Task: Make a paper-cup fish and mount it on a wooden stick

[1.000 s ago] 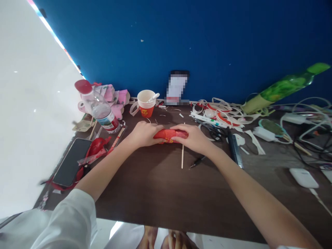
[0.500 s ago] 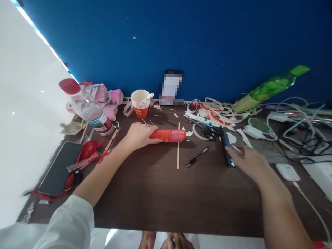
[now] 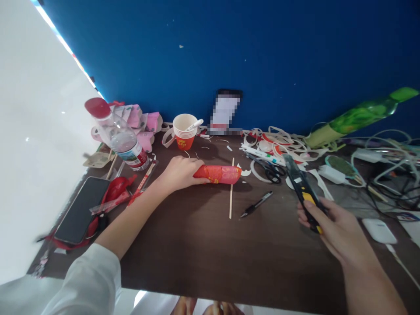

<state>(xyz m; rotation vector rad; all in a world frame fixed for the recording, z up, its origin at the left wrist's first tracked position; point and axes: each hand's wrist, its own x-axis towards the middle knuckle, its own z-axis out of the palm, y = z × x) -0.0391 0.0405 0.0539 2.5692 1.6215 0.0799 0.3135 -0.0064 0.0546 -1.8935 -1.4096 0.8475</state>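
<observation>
My left hand (image 3: 184, 173) is closed on one end of a red paper piece with gold print (image 3: 223, 174), which looks flattened or rolled; I cannot tell which. It lies across a thin wooden stick (image 3: 231, 203). In my right hand (image 3: 337, 225) is a utility knife (image 3: 303, 192) with a black body and yellow slider, lifted over the table and pointing away from me. Whether its blade is out cannot be made out. Between the hands lies a black pen (image 3: 256, 204), and behind it black scissors (image 3: 271, 170).
A stack of red paper cups (image 3: 184, 138) and a leaning phone (image 3: 225, 111) stand along the blue wall. To the left are a clear bottle (image 3: 129, 151) and a dark phone (image 3: 82, 210). Paper strips (image 3: 274, 140), a green bottle (image 3: 357, 116) and tangled cables (image 3: 397, 175) crowd the right.
My right hand has picked the utility knife up off the table and turned it, yellow slider upward. My left hand keeps its grip on the red paper. The view has shifted slightly.
</observation>
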